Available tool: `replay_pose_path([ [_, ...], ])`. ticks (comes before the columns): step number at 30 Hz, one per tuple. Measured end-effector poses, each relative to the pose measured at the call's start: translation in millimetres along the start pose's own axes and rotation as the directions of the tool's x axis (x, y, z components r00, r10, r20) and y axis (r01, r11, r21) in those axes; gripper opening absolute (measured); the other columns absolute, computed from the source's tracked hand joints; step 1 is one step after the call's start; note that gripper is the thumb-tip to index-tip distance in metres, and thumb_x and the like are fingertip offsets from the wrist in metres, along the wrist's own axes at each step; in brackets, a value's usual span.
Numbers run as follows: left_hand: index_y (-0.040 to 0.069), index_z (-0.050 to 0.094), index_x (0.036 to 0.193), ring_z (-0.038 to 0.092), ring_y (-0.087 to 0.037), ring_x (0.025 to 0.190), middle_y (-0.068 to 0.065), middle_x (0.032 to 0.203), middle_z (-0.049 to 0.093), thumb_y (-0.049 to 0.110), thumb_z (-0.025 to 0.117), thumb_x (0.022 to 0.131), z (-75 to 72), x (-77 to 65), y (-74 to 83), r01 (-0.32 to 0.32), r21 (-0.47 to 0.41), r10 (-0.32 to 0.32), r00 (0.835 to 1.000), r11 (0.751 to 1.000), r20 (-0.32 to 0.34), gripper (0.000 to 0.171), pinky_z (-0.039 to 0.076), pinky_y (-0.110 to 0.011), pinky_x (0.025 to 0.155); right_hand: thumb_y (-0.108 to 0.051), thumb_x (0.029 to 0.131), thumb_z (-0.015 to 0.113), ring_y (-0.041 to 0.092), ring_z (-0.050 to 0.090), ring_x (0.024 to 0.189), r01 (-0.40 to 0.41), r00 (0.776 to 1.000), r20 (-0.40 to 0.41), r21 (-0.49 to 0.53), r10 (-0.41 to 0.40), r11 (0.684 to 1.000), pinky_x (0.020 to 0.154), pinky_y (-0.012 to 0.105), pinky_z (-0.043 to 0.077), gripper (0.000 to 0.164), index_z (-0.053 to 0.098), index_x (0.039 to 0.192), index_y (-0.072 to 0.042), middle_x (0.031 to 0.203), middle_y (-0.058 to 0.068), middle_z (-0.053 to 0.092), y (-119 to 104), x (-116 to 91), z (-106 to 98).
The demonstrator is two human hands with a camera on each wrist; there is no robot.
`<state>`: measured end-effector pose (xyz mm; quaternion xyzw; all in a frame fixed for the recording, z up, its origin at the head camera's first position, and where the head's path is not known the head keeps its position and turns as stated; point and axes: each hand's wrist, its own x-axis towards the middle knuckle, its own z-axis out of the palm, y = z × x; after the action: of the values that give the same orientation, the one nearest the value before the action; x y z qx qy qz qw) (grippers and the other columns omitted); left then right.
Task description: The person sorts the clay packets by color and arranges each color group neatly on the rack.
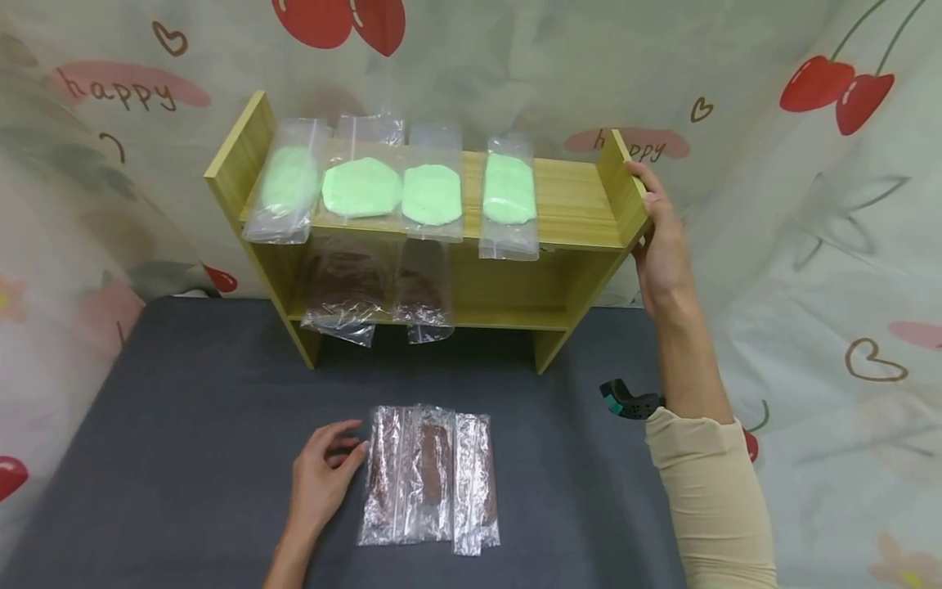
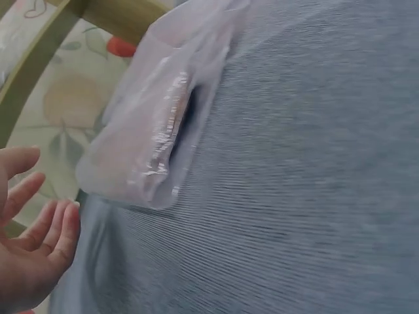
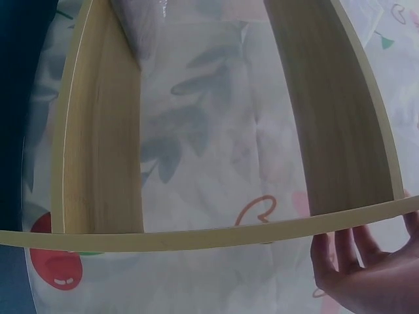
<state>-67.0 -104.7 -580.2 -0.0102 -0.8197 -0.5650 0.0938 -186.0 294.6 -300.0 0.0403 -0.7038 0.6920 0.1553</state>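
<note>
A two-tier wooden shelf (image 1: 508,317) stands at the back of the table. My right hand (image 1: 665,254) grips the upper edge of its right side panel (image 3: 196,241), with several fingers against the outer face in the right wrist view. My left hand (image 1: 324,474) rests at the left of a row of clear zip bags (image 1: 430,474) with flat brown contents, its fingers loosely bent and holding nothing. In the left wrist view the left hand (image 2: 36,242) lies apart from a clear bag (image 2: 141,144).
On the top tier lie several clear bags with pale green slabs (image 1: 362,186). Two bags with brown contents (image 1: 346,278) sit on the lower tier, their ends hanging over its front edge. A printed curtain (image 1: 515,74) surrounds the grey table (image 1: 184,458).
</note>
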Motion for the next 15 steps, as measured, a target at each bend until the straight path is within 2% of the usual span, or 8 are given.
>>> replay_pose_path([
  [8, 0.008, 0.071, 0.119, 0.067, -0.027, 0.100, -0.013, 0.122, 0.061, 0.009, 0.083, 0.082, 0.0, -16.4, -5.4, 0.091, 0.127, -0.102, 0.991, 0.988, 0.087, 0.039, 0.056, -0.027, 0.077, -0.031, 0.104, 0.030, 0.023, 0.043, 0.111, 0.007, 1.000, 0.011, 0.004, -0.007, 1.000, 0.096, 0.043, 0.029, 0.045, 0.050, 0.145, -0.027, 0.136, 0.007, 0.040, 0.2, -0.5, 0.0],
  [15, 0.009, 0.069, 0.123, 0.066, -0.027, 0.102, -0.015, 0.123, 0.061, 0.011, 0.083, 0.081, 0.5, -24.7, -3.0, 0.133, 0.146, -0.154, 0.977, 0.980, 0.149, 0.044, 0.056, -0.028, 0.078, -0.031, 0.104, 0.029, 0.022, 0.042, 0.111, 0.007, 1.000, 0.010, -0.010, -0.007, 1.000, 0.097, 0.043, 0.029, 0.046, 0.050, 0.145, -0.028, 0.135, 0.006, 0.040, 0.0, -0.6, 0.1],
])
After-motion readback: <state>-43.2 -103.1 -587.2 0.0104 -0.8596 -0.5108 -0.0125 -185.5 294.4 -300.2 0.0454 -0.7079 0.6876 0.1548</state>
